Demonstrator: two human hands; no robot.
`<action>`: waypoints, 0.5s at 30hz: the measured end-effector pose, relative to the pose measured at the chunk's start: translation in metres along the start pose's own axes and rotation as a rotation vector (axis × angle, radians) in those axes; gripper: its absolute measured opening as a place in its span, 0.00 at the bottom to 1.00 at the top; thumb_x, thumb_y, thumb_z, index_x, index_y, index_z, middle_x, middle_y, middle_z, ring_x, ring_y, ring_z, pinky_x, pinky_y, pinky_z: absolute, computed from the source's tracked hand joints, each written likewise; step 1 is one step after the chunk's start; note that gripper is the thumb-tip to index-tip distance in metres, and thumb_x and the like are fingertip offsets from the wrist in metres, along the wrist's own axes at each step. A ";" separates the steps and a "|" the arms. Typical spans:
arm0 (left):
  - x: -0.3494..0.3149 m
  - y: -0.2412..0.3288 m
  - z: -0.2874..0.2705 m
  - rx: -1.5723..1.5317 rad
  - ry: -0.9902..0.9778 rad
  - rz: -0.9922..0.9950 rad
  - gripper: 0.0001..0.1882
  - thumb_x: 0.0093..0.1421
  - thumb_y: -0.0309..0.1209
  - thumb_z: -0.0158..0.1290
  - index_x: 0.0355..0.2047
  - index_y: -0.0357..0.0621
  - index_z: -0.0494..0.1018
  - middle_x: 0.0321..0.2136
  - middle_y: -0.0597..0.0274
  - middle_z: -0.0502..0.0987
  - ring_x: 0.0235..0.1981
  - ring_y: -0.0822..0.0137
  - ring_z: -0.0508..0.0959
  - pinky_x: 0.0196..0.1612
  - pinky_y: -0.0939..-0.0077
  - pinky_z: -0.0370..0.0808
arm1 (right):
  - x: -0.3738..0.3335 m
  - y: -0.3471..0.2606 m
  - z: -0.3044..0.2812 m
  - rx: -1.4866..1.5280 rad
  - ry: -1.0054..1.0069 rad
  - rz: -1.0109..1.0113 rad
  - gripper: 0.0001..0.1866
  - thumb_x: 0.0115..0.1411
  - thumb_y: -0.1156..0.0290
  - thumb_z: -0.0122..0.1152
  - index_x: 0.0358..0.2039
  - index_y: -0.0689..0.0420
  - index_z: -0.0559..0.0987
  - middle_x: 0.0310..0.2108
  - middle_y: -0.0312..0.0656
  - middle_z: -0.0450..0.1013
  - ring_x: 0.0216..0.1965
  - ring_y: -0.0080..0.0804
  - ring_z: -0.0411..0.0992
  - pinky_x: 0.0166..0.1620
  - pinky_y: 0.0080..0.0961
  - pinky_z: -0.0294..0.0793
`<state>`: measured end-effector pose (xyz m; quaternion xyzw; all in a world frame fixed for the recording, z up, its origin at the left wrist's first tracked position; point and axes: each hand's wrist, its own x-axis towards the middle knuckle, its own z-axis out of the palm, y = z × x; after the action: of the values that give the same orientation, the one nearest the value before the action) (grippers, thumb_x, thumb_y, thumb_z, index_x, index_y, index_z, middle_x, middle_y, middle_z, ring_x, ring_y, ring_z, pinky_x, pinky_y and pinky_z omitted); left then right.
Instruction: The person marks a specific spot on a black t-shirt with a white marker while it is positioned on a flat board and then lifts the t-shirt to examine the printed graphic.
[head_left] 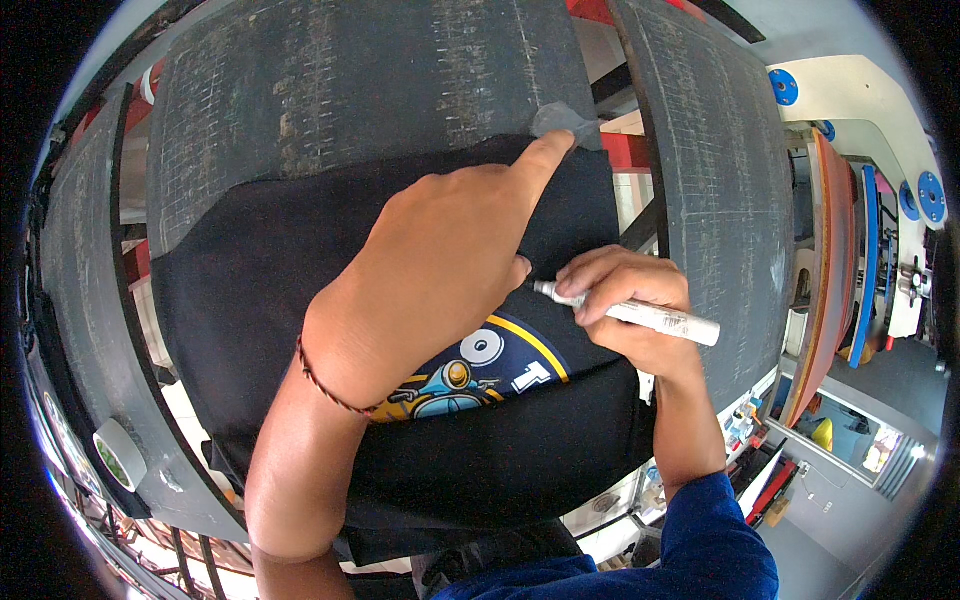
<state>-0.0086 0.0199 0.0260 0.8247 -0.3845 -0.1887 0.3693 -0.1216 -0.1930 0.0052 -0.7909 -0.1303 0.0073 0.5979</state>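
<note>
While the right grip (640, 290) curls round a white marker (668, 321) | left grip (430, 250) spread wide, touching clear film (560, 115) | black cloth (250, 260) beneath both grips | if cloth slides, the marker might stray and smear it

The back of the left hand (430, 235) hides that hand's middle, ring and little fingers, while its wrist covers part of the scooter print (450, 388), whose lower portion disappears behind a fold of black cloth (500, 460). Whether the tip of the white marker (660, 319) touches the cloth is too small to tell. The upper edge crops the grey worktop (390, 70), the lower edge the left forearm (300, 490).
</note>
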 end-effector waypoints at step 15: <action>0.000 0.000 0.001 0.006 0.007 -0.006 0.48 0.49 0.23 0.64 0.70 0.50 0.56 0.32 0.47 0.77 0.39 0.45 0.79 0.46 0.55 0.74 | 0.000 -0.002 0.003 0.013 0.023 0.031 0.05 0.47 0.83 0.65 0.26 0.60 0.81 0.36 0.48 0.81 0.42 0.42 0.81 0.47 0.33 0.80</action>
<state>-0.0091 0.0201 0.0251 0.8276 -0.3814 -0.1856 0.3676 -0.1221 -0.1896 0.0062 -0.7889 -0.1110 0.0084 0.6043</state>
